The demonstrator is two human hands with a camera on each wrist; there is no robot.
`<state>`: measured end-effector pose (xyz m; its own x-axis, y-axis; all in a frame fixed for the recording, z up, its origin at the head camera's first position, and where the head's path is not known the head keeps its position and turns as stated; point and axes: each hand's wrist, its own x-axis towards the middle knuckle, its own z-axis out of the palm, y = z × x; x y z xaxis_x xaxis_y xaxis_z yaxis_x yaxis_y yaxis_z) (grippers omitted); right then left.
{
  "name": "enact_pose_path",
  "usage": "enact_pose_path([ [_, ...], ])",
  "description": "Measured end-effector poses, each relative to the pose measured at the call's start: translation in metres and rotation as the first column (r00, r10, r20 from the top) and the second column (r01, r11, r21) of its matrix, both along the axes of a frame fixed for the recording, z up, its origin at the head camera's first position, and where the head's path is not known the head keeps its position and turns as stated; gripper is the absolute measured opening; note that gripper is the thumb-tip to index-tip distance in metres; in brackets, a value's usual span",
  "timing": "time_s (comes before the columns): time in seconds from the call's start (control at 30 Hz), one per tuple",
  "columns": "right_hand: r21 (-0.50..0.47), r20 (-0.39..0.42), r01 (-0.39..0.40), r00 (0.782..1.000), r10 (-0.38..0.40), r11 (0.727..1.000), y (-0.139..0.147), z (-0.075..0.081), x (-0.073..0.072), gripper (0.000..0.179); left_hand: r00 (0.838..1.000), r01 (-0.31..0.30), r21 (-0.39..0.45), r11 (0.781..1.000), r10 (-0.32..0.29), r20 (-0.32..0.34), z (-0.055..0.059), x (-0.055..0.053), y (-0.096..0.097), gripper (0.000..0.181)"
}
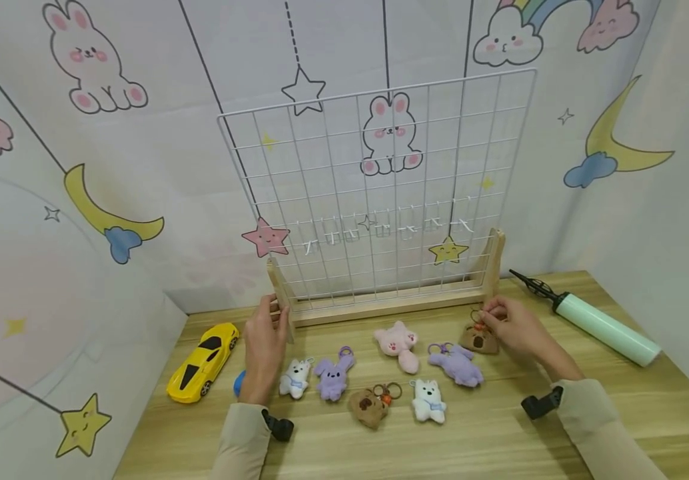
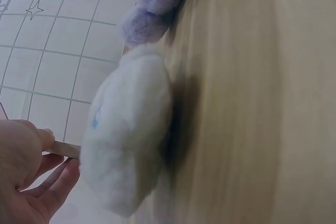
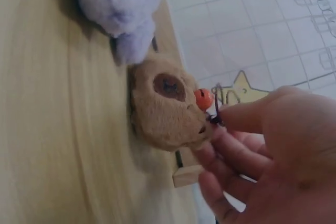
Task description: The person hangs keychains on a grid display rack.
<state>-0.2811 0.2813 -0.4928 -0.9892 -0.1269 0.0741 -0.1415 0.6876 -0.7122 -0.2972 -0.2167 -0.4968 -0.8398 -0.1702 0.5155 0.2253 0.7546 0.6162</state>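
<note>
Fingers of both hands were occupied at the two ends of the wire grid (image 1: 374,193)

The wire grid stood on the worktop (image 1: 500,433) in a wooden base (image 1: 389,304). At its left end, the left hand (image 1: 265,340) pinched the left wooden foot (image 1: 280,283) between the thumb and the fingers. In front of its right end was a brown plush keychain (image 1: 479,341); the right hand (image 1: 515,327) had its fingers narrow, pinching this keychain near the orange bell (image 3: 203,98). Whether the keychain's base touched the worktop, I cannot tell.

On the wire grid hung a row of small hooks (image 1: 383,230). In front of its middle lay a pink plush (image 1: 397,343), and farther forward a second brown plush (image 1: 368,408). Two purple plushes (image 1: 332,380) and two white plushes (image 1: 428,401) also lay in front of the grid. To the left of it was a yellow toy car (image 1: 203,363), to the right a pale green pump (image 1: 608,327).
</note>
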Motion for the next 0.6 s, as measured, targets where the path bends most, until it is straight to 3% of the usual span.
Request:
enact_pose_path([
  [0.33, -0.207, -0.23, 0.033, 0.97, -0.081, 0.978, -0.011, 0.027, 0.005, 0.026, 1.0, -0.003, -0.002, 1.0, 0.003, -0.03, -0.001, 0.0, 0.0, 0.033],
  [0.6, -0.339, -0.223, 0.009, 0.971, -0.09, 0.941, -0.02, 0.044, 0.01, 0.03, 0.999, 0.007, -0.002, 1.0, -0.007, -0.034, -0.002, 0.0, 0.0, 0.032],
])
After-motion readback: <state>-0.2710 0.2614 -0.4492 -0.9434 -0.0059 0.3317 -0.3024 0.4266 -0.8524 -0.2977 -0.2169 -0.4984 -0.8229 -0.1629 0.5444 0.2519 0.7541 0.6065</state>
